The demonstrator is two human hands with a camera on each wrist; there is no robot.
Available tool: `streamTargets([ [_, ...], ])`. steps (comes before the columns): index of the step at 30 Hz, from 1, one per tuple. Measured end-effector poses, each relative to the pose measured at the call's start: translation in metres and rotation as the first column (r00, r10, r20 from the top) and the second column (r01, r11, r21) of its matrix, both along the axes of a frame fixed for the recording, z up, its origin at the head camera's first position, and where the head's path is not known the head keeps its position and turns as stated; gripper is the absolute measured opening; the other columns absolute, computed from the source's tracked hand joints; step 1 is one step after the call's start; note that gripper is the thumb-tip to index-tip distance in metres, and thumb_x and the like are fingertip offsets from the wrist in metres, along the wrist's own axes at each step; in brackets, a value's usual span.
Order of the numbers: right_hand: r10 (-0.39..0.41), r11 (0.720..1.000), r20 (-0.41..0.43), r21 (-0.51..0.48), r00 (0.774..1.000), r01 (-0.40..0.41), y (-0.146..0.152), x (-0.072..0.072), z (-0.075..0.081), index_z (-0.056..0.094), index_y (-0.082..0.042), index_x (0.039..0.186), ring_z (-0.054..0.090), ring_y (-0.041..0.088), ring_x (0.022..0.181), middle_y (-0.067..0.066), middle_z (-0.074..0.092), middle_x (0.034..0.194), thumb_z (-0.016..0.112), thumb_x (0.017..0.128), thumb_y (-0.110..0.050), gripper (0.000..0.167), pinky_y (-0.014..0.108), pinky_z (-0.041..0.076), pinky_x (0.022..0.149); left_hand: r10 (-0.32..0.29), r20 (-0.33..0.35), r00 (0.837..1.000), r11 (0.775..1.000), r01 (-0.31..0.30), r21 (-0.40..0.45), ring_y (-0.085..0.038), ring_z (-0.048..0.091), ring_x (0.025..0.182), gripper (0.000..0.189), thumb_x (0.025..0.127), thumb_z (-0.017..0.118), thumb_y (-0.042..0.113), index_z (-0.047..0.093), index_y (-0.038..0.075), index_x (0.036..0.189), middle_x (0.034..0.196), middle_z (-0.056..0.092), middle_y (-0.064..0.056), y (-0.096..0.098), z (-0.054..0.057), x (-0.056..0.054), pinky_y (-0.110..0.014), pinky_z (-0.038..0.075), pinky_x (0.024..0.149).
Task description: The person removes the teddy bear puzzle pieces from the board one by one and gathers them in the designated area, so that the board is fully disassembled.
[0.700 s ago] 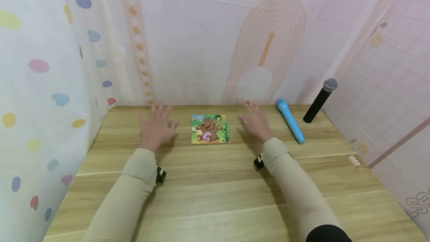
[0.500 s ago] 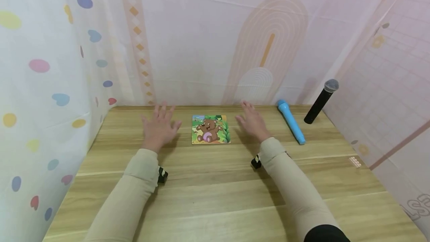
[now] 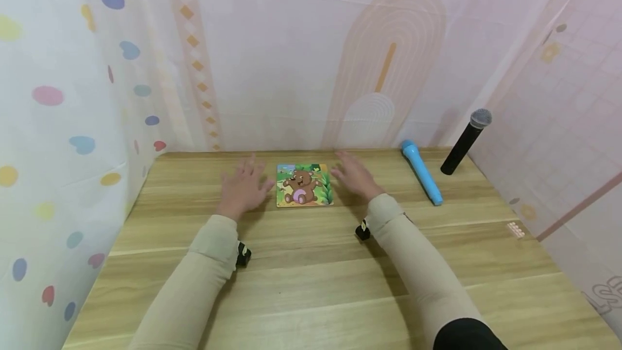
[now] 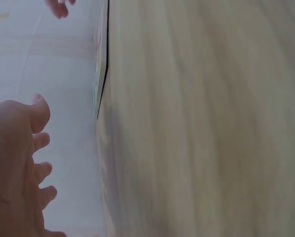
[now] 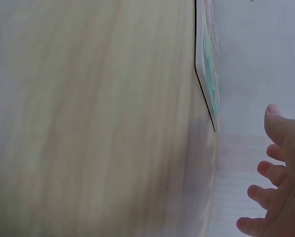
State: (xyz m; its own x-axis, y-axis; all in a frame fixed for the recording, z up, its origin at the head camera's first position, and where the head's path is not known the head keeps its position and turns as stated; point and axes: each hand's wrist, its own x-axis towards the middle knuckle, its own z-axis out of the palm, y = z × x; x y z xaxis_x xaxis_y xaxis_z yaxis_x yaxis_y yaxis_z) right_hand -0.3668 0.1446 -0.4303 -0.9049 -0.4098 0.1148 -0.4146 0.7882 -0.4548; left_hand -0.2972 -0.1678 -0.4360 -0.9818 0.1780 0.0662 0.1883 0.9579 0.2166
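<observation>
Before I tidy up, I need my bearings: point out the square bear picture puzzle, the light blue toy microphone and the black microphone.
square bear picture puzzle (image 3: 303, 186), head view, bear's body
light blue toy microphone (image 3: 423, 175), head view, handle
black microphone (image 3: 460, 145), head view, handle

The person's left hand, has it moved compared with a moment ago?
Yes. The left hand has slid right, closing on the square bear picture puzzle that lies on the wooden table.

Both arms stretched forward, beige sleeves to wrists, small black unit strapped at each wrist. Left hand (image 3: 243, 190) flat-ish, palm down, fingers spread and straight, thumb angled inward. Right hand (image 3: 353, 179) likewise palm down, fingers loosely extended (slightly blurred in head view). Hands held apart, roughly level, nothing gripped. Wrist views show relaxed, slightly bent fingers (image 4: 36, 143) and (image 5: 273, 170).
</observation>
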Motion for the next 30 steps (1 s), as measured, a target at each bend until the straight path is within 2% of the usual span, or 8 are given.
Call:
streamTargets([
  [5,0.010,0.999,0.089,-0.051,0.996,-0.006,-0.005,0.002,-0.004,0.030,-0.003,0.158,0.030,0.037,0.149,0.019,0.029,0.163,0.057,0.105,-0.026,0.064,0.051,0.022,0.121,-0.061,0.019,0.998,0.998,0.062,-0.015,-0.044,0.020,0.151,0.069,0.105,0.048,0.050,0.028,0.014,0.161,0.165,0.023,-0.020,0.013,-0.003,0.002,-0.078,0.019,0.109],
  [9,0.027,0.998,0.143,-0.061,0.989,-0.018,-0.011,0.003,-0.006,0.032,-0.002,0.157,0.033,0.037,0.148,0.019,0.032,0.162,0.058,0.105,-0.025,0.063,0.050,0.024,0.120,-0.091,0.034,0.995,0.996,0.092,-0.014,-0.044,0.021,0.151,0.071,0.104,0.050,0.049,0.029,0.013,0.161,0.165,0.024,-0.020,0.022,-0.003,0.004,-0.076,0.019,0.110],
  [15,0.064,0.998,0.155,-0.032,0.986,-0.060,-0.023,-0.002,-0.007,0.035,0.000,0.156,0.034,0.036,0.147,0.019,0.037,0.160,0.063,0.102,-0.025,0.066,0.047,0.026,0.120,-0.115,0.056,0.992,0.993,0.115,0.000,-0.043,0.024,0.150,0.074,0.101,0.057,0.050,0.034,0.009,0.159,0.164,0.027,-0.018,0.033,0.000,0.004,-0.075,0.022,0.110],
  [20,0.033,0.999,0.190,0.016,0.981,-0.037,-0.028,-0.006,-0.007,0.039,0.000,0.154,0.041,0.035,0.143,0.019,0.044,0.155,0.069,0.098,-0.027,0.069,0.046,0.032,0.118,-0.125,0.145,0.981,0.992,0.119,0.049,-0.043,0.020,0.151,0.080,0.099,0.060,0.051,0.030,0.008,0.160,0.166,0.022,-0.019,0.039,0.000,0.001,-0.077,0.019,0.110],
  [23,0.028,0.998,0.177,0.044,0.984,-0.036,-0.031,-0.007,-0.007,0.041,0.001,0.152,0.043,0.035,0.142,0.020,0.047,0.152,0.071,0.097,-0.027,0.069,0.046,0.033,0.117,-0.119,0.192,0.974,0.992,0.109,0.063,-0.043,0.018,0.152,0.082,0.099,0.061,0.050,0.027,0.008,0.161,0.167,0.019,-0.019,0.040,0.001,0.000,-0.077,0.017,0.110],
  [30,0.009,0.997,0.155,0.077,0.988,-0.021,-0.034,-0.005,-0.005,0.051,0.003,0.143,0.055,0.033,0.126,0.019,0.060,0.134,0.073,0.095,-0.028,0.061,0.044,0.044,0.108,-0.107,0.240,0.965,0.994,0.095,0.060,-0.041,0.018,0.152,0.083,0.099,0.062,0.049,0.027,0.006,0.161,0.167,0.018,-0.018,0.043,0.000,-0.004,-0.075,0.019,0.111],
])
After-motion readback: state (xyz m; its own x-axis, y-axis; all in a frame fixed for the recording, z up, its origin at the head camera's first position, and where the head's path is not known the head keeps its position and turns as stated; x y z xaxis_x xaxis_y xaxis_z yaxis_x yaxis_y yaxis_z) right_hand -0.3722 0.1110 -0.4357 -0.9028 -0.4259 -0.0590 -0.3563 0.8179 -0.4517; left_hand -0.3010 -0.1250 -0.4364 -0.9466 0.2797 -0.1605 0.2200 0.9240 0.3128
